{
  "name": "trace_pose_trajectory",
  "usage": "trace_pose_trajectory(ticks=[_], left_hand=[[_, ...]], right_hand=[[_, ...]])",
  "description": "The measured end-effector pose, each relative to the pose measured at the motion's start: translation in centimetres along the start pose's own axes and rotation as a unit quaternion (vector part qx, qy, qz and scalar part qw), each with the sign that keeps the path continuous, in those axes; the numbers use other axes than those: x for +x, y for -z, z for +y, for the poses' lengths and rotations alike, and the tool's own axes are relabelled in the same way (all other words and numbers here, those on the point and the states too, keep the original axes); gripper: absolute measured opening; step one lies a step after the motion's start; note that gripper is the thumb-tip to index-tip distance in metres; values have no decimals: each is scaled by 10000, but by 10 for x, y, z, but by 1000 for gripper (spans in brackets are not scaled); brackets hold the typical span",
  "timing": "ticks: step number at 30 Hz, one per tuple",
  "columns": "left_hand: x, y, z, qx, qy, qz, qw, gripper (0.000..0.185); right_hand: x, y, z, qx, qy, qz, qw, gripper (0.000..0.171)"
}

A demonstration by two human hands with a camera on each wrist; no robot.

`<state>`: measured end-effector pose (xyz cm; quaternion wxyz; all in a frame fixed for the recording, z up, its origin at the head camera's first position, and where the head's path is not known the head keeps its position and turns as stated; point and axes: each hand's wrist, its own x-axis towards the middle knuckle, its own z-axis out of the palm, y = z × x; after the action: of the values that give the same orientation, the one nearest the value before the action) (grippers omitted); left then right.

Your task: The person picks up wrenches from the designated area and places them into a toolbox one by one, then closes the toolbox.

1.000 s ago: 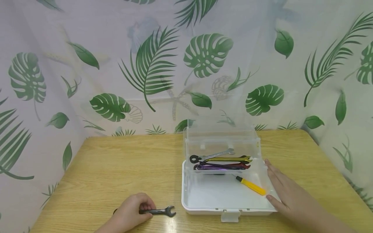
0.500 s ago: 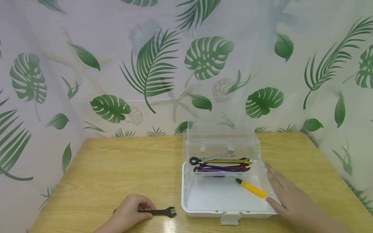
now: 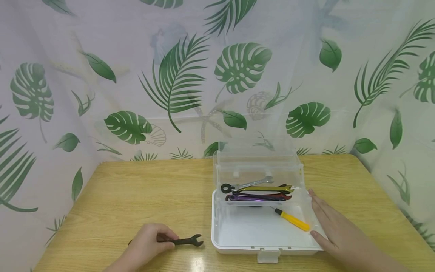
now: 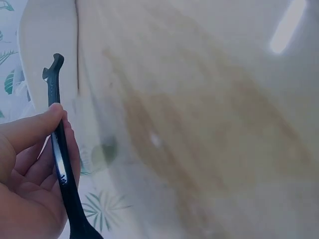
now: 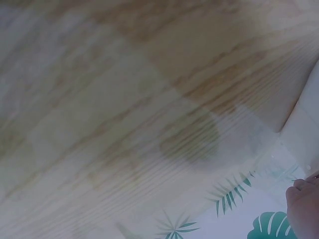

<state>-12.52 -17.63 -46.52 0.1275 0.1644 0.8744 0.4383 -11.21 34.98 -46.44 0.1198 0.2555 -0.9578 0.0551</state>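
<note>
My left hand [image 3: 146, 243] pinches a black wrench [image 3: 188, 240] between thumb and fingers, left of the box. In the left wrist view the thumb lies across the handle of this wrench [image 4: 61, 149], whose open end points away from the palm. My right hand [image 3: 336, 230] rests with straight fingers against the right side of a white toolbox [image 3: 261, 247] with its clear lid up. A clear tray [image 3: 261, 203] in the box bears several wrenches, among them a silver wrench [image 3: 253, 183], a gold wrench [image 3: 265, 189] and a purple wrench [image 3: 249, 197].
A yellow-handled screwdriver [image 3: 295, 220] lies on the box floor below the tray. The box's front latch [image 3: 267, 255] hangs down. The wooden table [image 3: 146, 192] runs back to a leaf-patterned curtain [image 3: 190, 75].
My left hand has shifted slightly left and up in the head view, bringing the black wrench with it. The right hand stays at the box's side.
</note>
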Motion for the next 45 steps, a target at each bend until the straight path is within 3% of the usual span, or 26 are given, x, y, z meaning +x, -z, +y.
trace_pose_trajectory(ticks=[8, 20, 30, 38, 45], left_hand=[[7, 16, 20, 177, -156, 149, 9996, 13], [32, 34, 58, 652, -610, 276, 9956, 13], [59, 31, 86, 902, -1015, 265, 9904, 12], [81, 24, 100, 884, -1153, 212, 9892, 13], [99, 16, 111, 797, -1384, 141, 9871, 14]], right_hand=[[-2, -2, 0, 58, -98, -29, 9999, 86], [1, 3, -2, 100, -495, -618, 9968, 84], [1, 3, -1, 104, -434, -574, 9974, 83], [3, 4, -3, 151, -519, -719, 9959, 82], [1, 2, -1, 80, -423, -584, 9974, 83]])
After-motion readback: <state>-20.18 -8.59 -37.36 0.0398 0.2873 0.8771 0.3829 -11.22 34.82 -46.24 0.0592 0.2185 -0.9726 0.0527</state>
